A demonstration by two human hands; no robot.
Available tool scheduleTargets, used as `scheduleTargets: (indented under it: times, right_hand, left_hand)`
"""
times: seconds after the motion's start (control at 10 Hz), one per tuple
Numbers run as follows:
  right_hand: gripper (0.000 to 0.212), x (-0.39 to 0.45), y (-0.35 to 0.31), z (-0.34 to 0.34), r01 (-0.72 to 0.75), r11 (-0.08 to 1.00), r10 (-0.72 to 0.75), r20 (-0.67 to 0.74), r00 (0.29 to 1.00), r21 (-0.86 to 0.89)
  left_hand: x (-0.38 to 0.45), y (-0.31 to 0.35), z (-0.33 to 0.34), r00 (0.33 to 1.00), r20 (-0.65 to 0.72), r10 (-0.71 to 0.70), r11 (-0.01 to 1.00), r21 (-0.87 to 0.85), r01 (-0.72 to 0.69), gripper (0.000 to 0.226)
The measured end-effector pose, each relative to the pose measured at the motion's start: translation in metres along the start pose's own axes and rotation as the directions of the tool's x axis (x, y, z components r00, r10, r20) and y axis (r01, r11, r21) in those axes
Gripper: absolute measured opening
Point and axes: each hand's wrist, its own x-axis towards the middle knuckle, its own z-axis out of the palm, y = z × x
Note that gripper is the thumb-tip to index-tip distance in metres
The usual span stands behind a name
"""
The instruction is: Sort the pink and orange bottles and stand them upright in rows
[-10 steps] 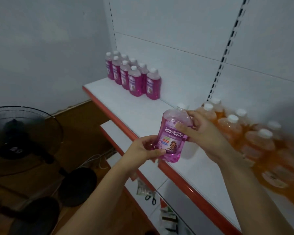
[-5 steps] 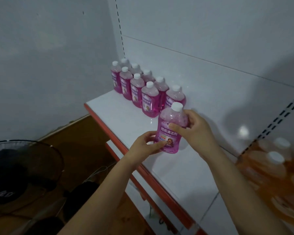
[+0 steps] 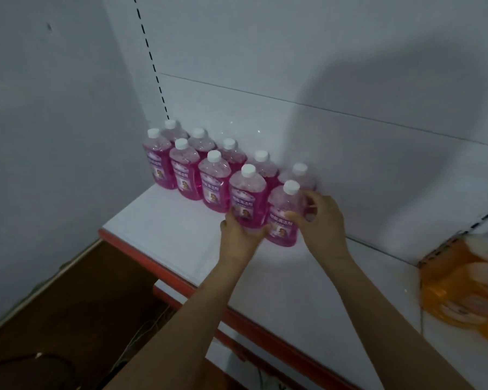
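So the white shelf board with the red front edge (image 3: 181,237) carries two rows of upright pink plastic bottles with white caps (image 3: 186,167) packed into its back left corner. Over at the right edge there's a blurry heap of orange bottles (image 3: 462,291), looks unsorted to me, so I'd call it maybe half done. The newest pink bottle (image 3: 283,215) stands at the front row's right end; right hand (image 3: 321,220) has fingers curled around it, left hand (image 3: 241,235) grips its neighbour's base.
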Motion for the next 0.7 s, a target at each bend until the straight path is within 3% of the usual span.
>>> scheduleTargets:
  times: [0.1,0.2,0.5,0.6,0.7]
  right_hand:
    - [0.055,-0.003,0.0,0.013,-0.08,0.997,0.08,-0.084,0.993,0.005]
    - [0.053,-0.01,0.001,0.021,-0.163,0.984,0.161,-0.028,0.987,-0.068]
    - [0.043,-0.015,0.004,0.037,-0.181,0.958,0.187,0.008,0.982,-0.222]
    - [0.05,-0.033,-0.008,0.03,-0.205,0.951,0.219,0.037,0.975,-0.23]
    - [0.055,-0.053,-0.02,0.009,-0.243,0.96,0.232,-0.088,0.969,-0.14]
  left_hand:
    - [0.007,0.007,-0.003,1.0,0.026,-0.008,1.0,0.018,0.007,0.104]
    - [0.01,0.011,-0.005,0.998,0.045,-0.041,0.997,0.064,0.038,0.09]
    - [0.021,0.008,-0.005,0.995,0.095,0.018,0.996,0.081,-0.025,0.083]
    - [0.009,-0.002,-0.005,0.994,0.076,0.073,0.991,0.103,-0.08,0.07]
    - [-0.005,-0.015,-0.005,0.987,-0.02,0.157,0.985,0.072,-0.155,0.048]
